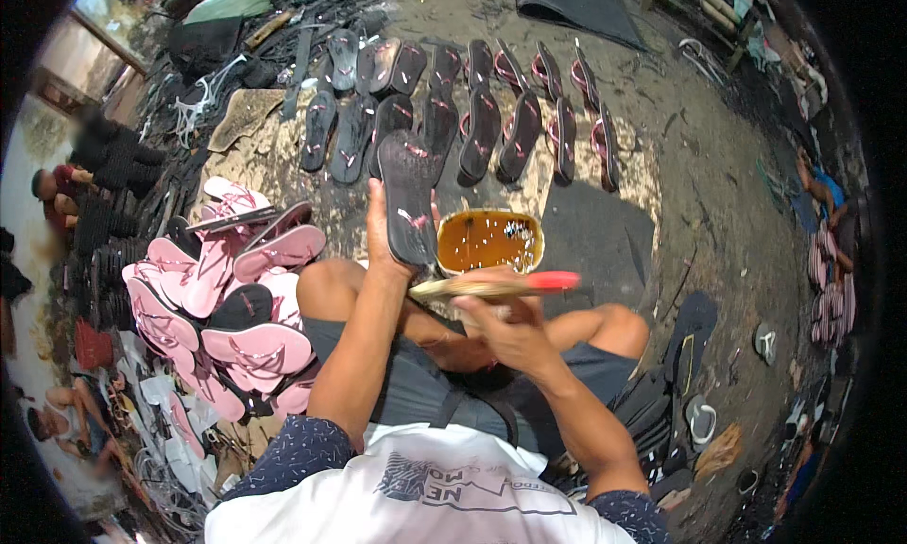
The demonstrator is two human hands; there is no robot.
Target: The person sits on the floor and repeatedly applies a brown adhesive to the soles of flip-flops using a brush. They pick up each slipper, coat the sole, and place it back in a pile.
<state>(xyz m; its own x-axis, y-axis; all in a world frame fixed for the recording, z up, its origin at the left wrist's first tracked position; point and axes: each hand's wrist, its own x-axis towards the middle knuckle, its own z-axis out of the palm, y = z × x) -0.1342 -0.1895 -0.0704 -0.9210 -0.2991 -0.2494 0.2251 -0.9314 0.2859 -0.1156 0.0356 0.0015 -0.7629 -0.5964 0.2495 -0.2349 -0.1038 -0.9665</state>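
Dark flip-flop sole [408, 196]: held upright above the person's knees, long axis near vertical, one end pointing away toward the laid-out rows, the other end down toward the lap. Its dark face carries pink strap marks and is turned toward the camera.

Left hand [383, 237]: fingers wrapped around the lower left edge of the sole, clamped on it.

Right hand [505, 327]: curled around the handle of a brush [491, 285]. The brush lies almost horizontal, red end pointing to the person's right, pale bristle end toward the foot of the sole, just beside it; actual contact cannot be told.

Glue tin [489, 241]: open, holding amber liquid, set on the floor just beyond the brush and beside the sole.

Beyond the tin, rows of dark flip-flops [453, 105] with pink straps lie on the ground, long axes running away from the person. A dark mat [595, 237] lies right of the tin. To the person's left, a heap of pink soles [222, 298] is stacked loosely. Other people sit at the far left edge.
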